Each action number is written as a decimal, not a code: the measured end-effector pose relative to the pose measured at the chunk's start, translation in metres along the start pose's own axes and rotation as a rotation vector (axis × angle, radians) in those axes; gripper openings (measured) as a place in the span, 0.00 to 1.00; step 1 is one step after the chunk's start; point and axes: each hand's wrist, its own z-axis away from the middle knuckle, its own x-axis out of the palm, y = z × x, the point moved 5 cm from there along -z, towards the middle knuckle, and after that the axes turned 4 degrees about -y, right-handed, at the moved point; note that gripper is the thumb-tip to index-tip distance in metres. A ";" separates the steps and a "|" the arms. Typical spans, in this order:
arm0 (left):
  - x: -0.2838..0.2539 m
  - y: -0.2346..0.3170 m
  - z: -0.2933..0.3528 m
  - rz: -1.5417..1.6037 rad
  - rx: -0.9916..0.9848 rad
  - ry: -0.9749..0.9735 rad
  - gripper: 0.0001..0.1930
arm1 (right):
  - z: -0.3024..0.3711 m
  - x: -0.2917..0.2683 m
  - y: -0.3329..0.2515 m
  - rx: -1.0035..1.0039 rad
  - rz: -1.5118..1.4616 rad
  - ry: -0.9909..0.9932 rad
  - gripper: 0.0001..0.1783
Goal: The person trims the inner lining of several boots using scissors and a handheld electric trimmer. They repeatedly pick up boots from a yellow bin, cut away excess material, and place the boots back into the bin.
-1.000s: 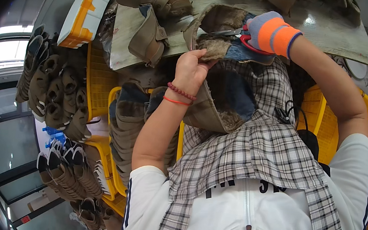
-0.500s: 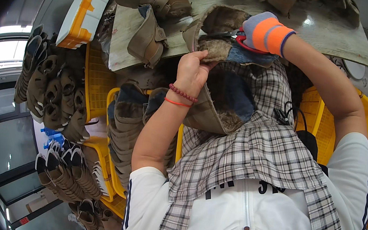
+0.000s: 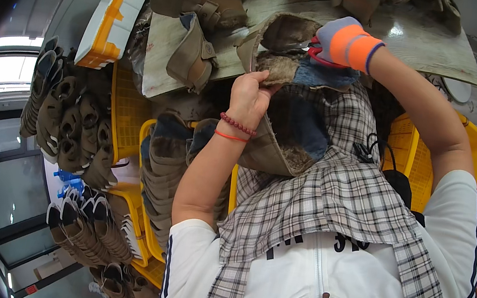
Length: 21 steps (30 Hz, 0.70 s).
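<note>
A tan boot upper (image 3: 247, 50) with brown fleece and blue lining is held up at the near edge of the worktable. My left hand (image 3: 250, 97), bare and with red bracelets at the wrist, pinches its fleecy rim between thumb and fingers. In an orange and grey glove, my right hand (image 3: 346, 44) grips the red-handled scissors (image 3: 316, 51). Their blades point left at the fleece opening, mostly hidden by it. Another fleece-lined upper (image 3: 278, 145) rests against my plaid apron, below the left hand.
More tan uppers (image 3: 193, 51) lie on the worktable (image 3: 436, 45). A yellow crate (image 3: 142, 148) of stacked uppers stands below left; another yellow crate (image 3: 476, 146) is at my right. Boots hang in bunches (image 3: 69, 119) at far left, near a taped white foam box (image 3: 113, 21).
The scissors' blades, seen lying across the fleece opening before, now show much less. The held upper has shifted slightly; both hands keep their grips.
</note>
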 end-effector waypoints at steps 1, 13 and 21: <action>0.000 0.000 0.000 0.003 -0.002 -0.007 0.14 | 0.004 0.001 0.007 0.018 -0.033 0.017 0.23; 0.032 -0.011 0.016 -0.134 0.093 -0.135 0.12 | 0.023 0.027 0.005 -0.095 -2.485 -0.037 0.16; 0.064 -0.025 0.075 -0.625 0.492 -0.493 0.22 | 0.046 0.018 -0.012 0.021 -1.985 0.697 0.16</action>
